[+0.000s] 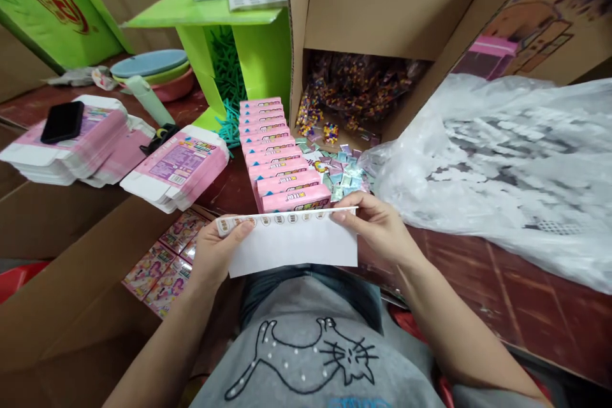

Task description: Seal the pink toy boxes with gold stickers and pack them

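Between my two hands is a white sticker sheet (294, 245), with a row of small round printed stickers along its folded top edge. My left hand (217, 245) pinches its left end, thumb on top. At the right end my right hand (375, 223) grips the edge between thumb and fingers. Just beyond the sheet a row of pink boxes (277, 159) stands on the dark red table (478, 268), the nearest box partly behind the sheet's edge. Flattened pink boxes (184, 162) lie in a stack to the left.
A black phone (63, 122) rests on more flattened boxes. Behind the row stand a green box (262, 64) with teal strips and a large carton (382, 6) holding colourful small packets. A clear plastic bag (502, 166) of white pieces covers the right. Packed boxes fill an open carton (90, 268) at lower left.
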`<move>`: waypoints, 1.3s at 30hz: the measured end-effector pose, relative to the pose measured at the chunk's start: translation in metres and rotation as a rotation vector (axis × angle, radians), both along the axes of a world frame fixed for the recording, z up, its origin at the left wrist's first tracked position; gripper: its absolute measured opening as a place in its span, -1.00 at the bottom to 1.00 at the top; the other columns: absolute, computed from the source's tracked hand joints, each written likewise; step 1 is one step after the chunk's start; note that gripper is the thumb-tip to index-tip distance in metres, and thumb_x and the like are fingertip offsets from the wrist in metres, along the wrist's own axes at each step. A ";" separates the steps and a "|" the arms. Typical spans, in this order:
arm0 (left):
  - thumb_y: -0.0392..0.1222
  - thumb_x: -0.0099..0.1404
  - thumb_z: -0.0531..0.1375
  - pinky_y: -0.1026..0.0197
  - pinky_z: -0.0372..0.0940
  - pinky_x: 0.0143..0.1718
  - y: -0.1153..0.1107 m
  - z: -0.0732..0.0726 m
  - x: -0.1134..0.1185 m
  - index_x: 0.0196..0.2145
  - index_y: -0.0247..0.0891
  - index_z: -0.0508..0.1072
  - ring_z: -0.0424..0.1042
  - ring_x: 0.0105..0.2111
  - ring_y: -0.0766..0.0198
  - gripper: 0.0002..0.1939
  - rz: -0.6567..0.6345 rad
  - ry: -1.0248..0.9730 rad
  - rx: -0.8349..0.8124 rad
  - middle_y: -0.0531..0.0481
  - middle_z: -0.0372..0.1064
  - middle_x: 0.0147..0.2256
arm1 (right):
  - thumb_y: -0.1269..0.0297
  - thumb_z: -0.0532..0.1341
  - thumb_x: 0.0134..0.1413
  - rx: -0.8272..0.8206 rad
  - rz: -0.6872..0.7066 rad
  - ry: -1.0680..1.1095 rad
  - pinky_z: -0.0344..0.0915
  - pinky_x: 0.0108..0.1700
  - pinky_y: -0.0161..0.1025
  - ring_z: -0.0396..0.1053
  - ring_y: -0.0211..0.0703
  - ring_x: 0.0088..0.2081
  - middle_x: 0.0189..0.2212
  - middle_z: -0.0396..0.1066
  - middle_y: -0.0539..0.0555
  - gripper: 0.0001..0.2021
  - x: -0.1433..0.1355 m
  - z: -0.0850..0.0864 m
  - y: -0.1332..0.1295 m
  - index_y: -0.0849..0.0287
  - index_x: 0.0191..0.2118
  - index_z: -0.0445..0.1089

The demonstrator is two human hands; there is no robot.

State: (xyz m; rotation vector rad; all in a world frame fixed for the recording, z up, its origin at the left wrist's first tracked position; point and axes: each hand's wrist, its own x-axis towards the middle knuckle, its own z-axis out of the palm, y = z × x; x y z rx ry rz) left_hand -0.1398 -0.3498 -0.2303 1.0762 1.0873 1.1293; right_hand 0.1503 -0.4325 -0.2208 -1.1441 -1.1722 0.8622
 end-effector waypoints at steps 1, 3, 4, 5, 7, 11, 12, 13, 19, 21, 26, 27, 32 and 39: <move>0.18 -0.12 0.67 0.29 0.40 -0.51 0.000 0.000 -0.002 -0.37 -0.29 0.71 0.50 -0.53 0.25 -0.46 -0.003 0.016 -0.008 -0.08 0.64 -0.43 | -0.10 0.52 0.12 -0.010 0.000 -0.029 0.31 -0.34 -0.27 0.37 -0.23 -0.40 -0.40 0.53 0.01 -0.64 0.001 -0.001 -0.001 0.12 -0.33 0.58; 0.21 -0.13 0.66 0.27 0.39 -0.52 0.000 0.000 -0.005 -0.40 -0.30 0.70 0.49 -0.54 0.25 -0.45 -0.002 0.045 -0.020 -0.09 0.63 -0.44 | -0.20 0.43 0.22 -0.037 -0.006 -0.122 0.31 -0.34 -0.25 0.36 -0.22 -0.42 -0.46 0.50 0.01 -0.55 0.006 -0.002 -0.004 0.13 -0.38 0.57; 0.20 -0.14 0.66 0.27 0.39 -0.52 0.000 0.000 -0.007 -0.40 -0.29 0.71 0.48 -0.54 0.26 -0.46 0.003 0.059 -0.021 -0.09 0.63 -0.44 | -0.23 0.38 0.26 -0.047 -0.011 -0.171 0.35 -0.31 -0.23 0.40 -0.19 -0.40 -0.43 0.53 0.02 -0.54 0.010 -0.001 -0.006 0.12 -0.35 0.59; 0.19 -0.15 0.66 0.27 0.39 -0.51 -0.001 0.000 -0.009 -0.40 -0.29 0.70 0.48 -0.54 0.26 -0.47 0.013 0.074 -0.019 -0.08 0.63 -0.44 | -0.24 0.36 0.29 -0.050 -0.009 -0.221 0.39 -0.26 -0.21 0.46 -0.15 -0.35 -0.37 0.59 0.05 -0.55 0.015 0.002 -0.008 0.10 -0.28 0.63; 0.14 -0.16 0.66 0.29 0.37 -0.52 -0.001 0.002 -0.012 -0.43 -0.29 0.68 0.46 -0.54 0.28 -0.50 0.031 0.105 -0.021 -0.06 0.61 -0.45 | -0.17 0.39 0.30 -0.021 0.028 -0.339 0.46 -0.13 -0.15 0.56 -0.08 -0.21 -0.20 0.67 0.08 -0.64 0.025 0.010 -0.013 0.03 -0.13 0.68; 0.10 -0.11 0.63 0.32 0.30 -0.56 -0.003 0.003 -0.020 -0.44 -0.29 0.64 0.43 -0.56 0.30 -0.54 0.013 0.176 -0.045 -0.04 0.59 -0.48 | 0.12 0.43 0.30 0.158 0.129 -0.547 0.45 -0.10 -0.11 0.53 -0.10 -0.21 -0.27 0.63 0.04 -0.91 0.033 0.031 -0.016 -0.05 -0.21 0.66; 0.09 -0.08 0.61 0.33 0.29 -0.57 -0.004 0.003 -0.023 -0.43 -0.29 0.64 0.42 -0.57 0.30 -0.56 -0.010 0.192 -0.058 -0.03 0.58 -0.48 | 0.19 0.43 0.30 0.207 0.096 -0.538 0.44 -0.11 -0.11 0.51 -0.11 -0.23 -0.29 0.61 0.02 -0.95 0.032 0.036 -0.015 -0.05 -0.23 0.65; 0.07 -0.06 0.60 0.33 0.28 -0.58 -0.005 0.002 -0.026 -0.43 -0.29 0.64 0.41 -0.58 0.30 -0.58 -0.035 0.204 -0.071 -0.02 0.57 -0.50 | 0.25 0.44 0.29 0.253 0.048 -0.517 0.43 -0.10 -0.12 0.50 -0.12 -0.22 -0.29 0.59 0.01 -0.96 0.029 0.040 -0.013 -0.05 -0.24 0.64; 0.00 -0.06 0.60 0.32 0.27 -0.62 -0.009 -0.002 -0.034 -0.51 -0.25 0.60 0.40 -0.60 0.29 -0.65 -0.115 0.233 -0.100 -0.02 0.53 -0.54 | 0.22 0.41 0.33 0.335 0.183 -0.728 0.44 0.10 0.02 0.55 0.00 -0.03 -0.15 0.62 0.05 -0.97 0.001 0.036 0.030 -0.02 -0.20 0.63; -0.01 -0.08 0.60 0.33 0.25 -0.63 -0.007 -0.004 -0.034 -0.53 -0.24 0.61 0.39 -0.61 0.30 -0.66 -0.120 0.243 -0.088 -0.02 0.52 -0.55 | 0.13 0.32 0.43 0.301 0.176 -0.859 0.41 0.12 0.10 0.56 0.08 0.00 -0.14 0.63 0.09 -0.86 -0.004 0.029 0.046 -0.01 -0.18 0.60; -0.03 -0.08 0.58 0.31 0.21 -0.66 0.003 -0.004 -0.031 -0.56 -0.23 0.61 0.36 -0.64 0.29 -0.70 -0.150 0.227 -0.105 -0.02 0.49 -0.59 | 0.03 0.30 0.47 0.395 -0.027 -1.138 0.28 0.00 0.02 0.55 0.07 -0.04 -0.08 0.62 0.12 -0.79 -0.002 0.014 0.062 0.03 -0.08 0.56; -0.05 -0.07 0.58 0.31 0.21 -0.66 0.004 -0.002 -0.030 -0.56 -0.23 0.62 0.36 -0.64 0.29 -0.71 -0.139 0.212 -0.113 -0.02 0.49 -0.58 | 0.05 0.30 0.47 0.437 -0.047 -1.164 0.26 -0.02 0.00 0.54 0.04 -0.06 -0.08 0.61 0.11 -0.80 0.000 0.013 0.062 0.04 -0.11 0.56; -0.12 -0.05 0.56 0.31 0.21 -0.63 0.008 0.017 -0.020 -0.52 -0.23 0.63 0.35 -0.64 0.32 -0.77 -0.012 0.143 -0.104 0.01 0.49 -0.58 | 0.04 0.27 0.49 0.434 0.070 -1.176 0.28 0.08 0.06 0.49 0.10 0.07 0.06 0.54 0.15 -0.77 0.017 0.024 0.060 -0.07 0.02 0.66; -0.07 -0.05 0.57 0.29 0.20 -0.63 0.022 0.019 -0.020 -0.52 -0.23 0.56 0.33 -0.63 0.32 -0.70 0.040 0.134 -0.122 0.03 0.46 -0.58 | 0.12 0.35 0.44 0.307 0.447 -0.807 0.48 -0.04 -0.10 0.57 -0.08 -0.10 -0.13 0.59 0.02 -0.93 0.022 0.079 0.053 -0.13 -0.10 0.62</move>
